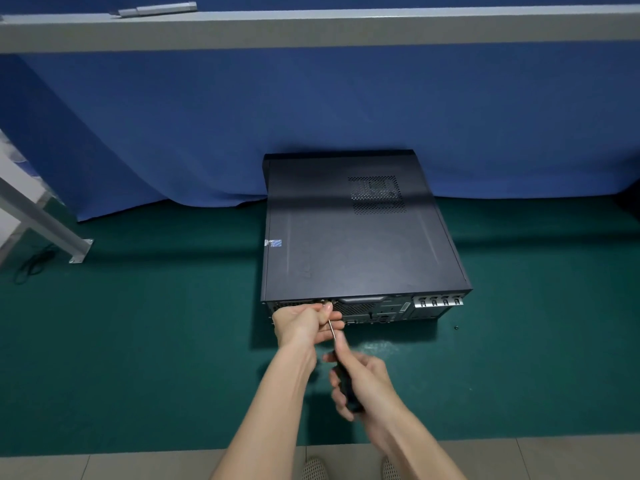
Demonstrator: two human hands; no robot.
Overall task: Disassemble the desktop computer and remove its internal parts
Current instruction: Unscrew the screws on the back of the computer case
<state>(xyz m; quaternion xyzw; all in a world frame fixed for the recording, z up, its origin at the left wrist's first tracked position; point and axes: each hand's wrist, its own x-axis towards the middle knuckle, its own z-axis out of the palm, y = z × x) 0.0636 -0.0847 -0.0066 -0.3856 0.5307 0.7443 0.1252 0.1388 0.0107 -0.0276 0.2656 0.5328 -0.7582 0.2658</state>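
Black desktop case [360, 237] lies flat on its side, side panel still on, vent holes far-right, rear ports facing the near side.

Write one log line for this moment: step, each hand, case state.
step: unscrewing at rear panel | left hand: pinches screwdriver shaft | right hand: grips its handle | computer case: closed
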